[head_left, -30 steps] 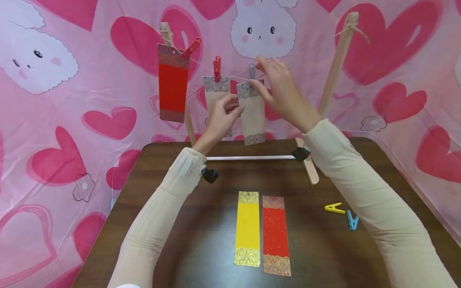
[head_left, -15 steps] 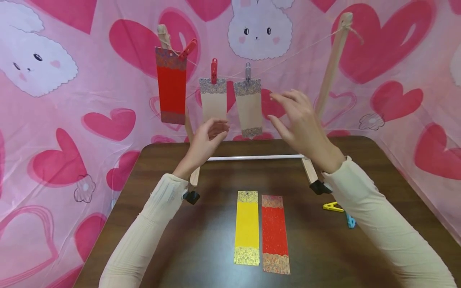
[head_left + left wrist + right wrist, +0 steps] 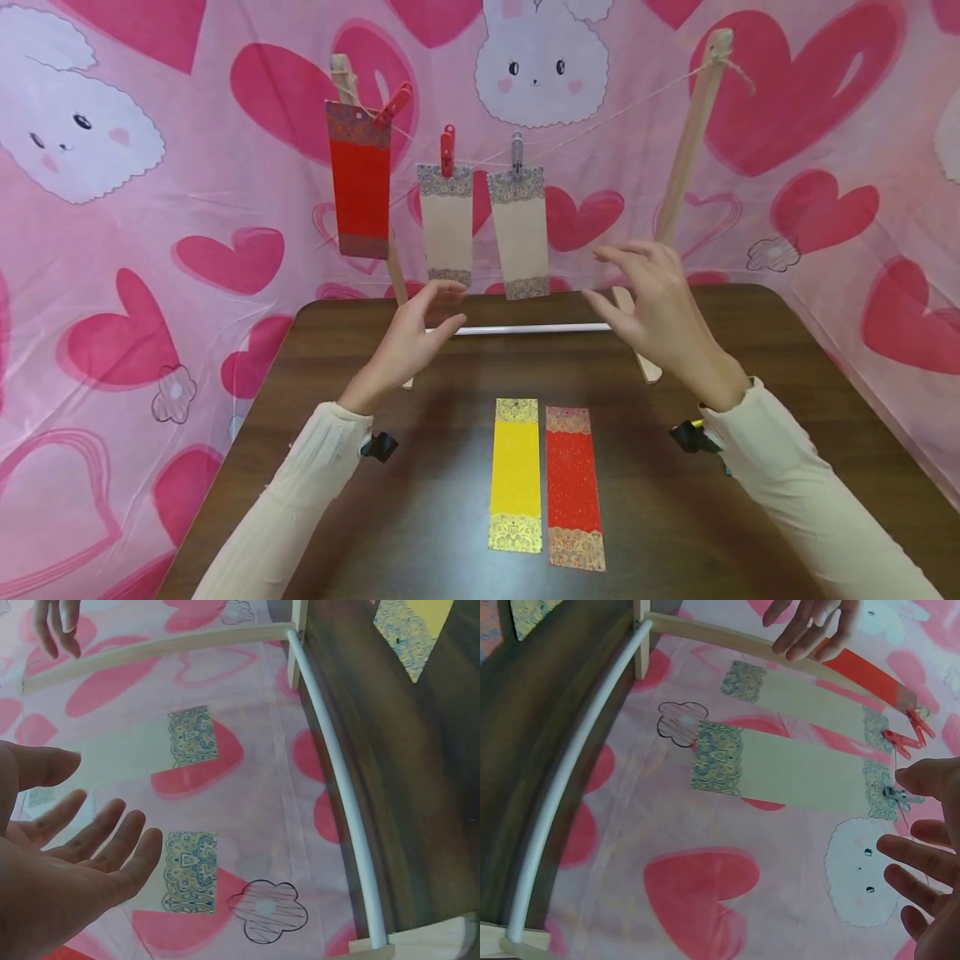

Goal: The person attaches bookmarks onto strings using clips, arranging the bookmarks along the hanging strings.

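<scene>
My left hand is raised over the far part of the table, fingers relaxed and holding nothing. Across from it my right hand hangs in the air, thumb and fingers apart. Between and beyond them a cream card with patterned ends hangs from the string by a grey clothespin. To its left a second cream card hangs by a red clothespin. A red card hangs at the far left from another red clothespin.
A yellow card and a red patterned card lie on the table. Wooden posts carry the string, with a white rod low between them. A yellow clothespin is mostly hidden by the right wrist.
Both hands have let go of the right cream card and its grey clothespin, and have drawn down, apart and nearer to me. The card stays hanging on the string.
</scene>
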{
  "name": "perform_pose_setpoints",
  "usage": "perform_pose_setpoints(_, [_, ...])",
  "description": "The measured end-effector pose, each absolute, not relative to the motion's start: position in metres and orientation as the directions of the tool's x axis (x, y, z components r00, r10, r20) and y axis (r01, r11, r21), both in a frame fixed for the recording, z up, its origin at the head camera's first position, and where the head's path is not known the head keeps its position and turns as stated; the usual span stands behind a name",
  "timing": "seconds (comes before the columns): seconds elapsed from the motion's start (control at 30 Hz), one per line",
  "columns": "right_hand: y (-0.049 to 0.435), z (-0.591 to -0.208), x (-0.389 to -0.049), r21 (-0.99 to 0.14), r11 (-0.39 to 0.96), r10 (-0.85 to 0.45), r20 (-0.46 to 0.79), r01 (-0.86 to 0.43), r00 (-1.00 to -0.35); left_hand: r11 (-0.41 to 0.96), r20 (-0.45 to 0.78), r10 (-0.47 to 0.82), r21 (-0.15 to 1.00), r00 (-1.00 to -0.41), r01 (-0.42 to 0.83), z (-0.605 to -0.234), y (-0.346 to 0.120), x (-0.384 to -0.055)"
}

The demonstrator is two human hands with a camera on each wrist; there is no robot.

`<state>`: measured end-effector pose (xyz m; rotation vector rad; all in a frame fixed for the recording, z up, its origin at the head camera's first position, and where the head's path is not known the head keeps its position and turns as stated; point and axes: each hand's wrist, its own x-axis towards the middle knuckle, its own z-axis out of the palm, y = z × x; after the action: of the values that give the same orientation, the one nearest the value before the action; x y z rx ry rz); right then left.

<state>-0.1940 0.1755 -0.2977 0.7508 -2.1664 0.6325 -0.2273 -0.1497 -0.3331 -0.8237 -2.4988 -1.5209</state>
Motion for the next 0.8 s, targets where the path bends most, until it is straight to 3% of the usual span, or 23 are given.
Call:
perform_pose_setpoints(0.4, [0.199,-0.338,-0.161,-0.272,0.72,-0.254,0.752,-0.638,-0.608,0.419,0.284,0.384,0.794,-0.879,0.44,-0.354,-0.168,-0.2])
perform_pose_setpoints(0.8, [0.225,-0.377,-0.126,-0.363,0.745,-0.191,0.689,-0.56,-0.699,0.485,0.322,0.434,0.704,-0.842,0.519,-0.382,-0.18,-0.176])
